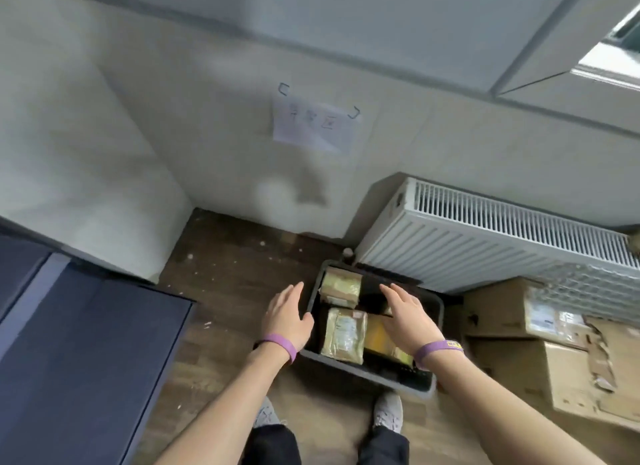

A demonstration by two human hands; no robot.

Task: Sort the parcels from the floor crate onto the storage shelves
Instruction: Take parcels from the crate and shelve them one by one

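Observation:
A dark grey crate (360, 369) stands on the wooden floor by my feet. Inside lie a tan taped parcel (341, 286) at the far left, a gold padded parcel (344, 334) at the near left, and a yellow parcel (379, 336) partly hidden under my right hand. My left hand (285, 317) hovers over the crate's left rim, fingers straight, holding nothing. Above the crate's right half my right hand (407, 314) is spread flat and empty. Both wrists wear purple bands.
A white radiator (502, 243) runs along the wall behind the crate. Cardboard boxes (540, 329) are stacked on the floor at the right. A dark blue shelf surface (79, 353) fills the left. A paper sheet (313, 125) hangs on the wall.

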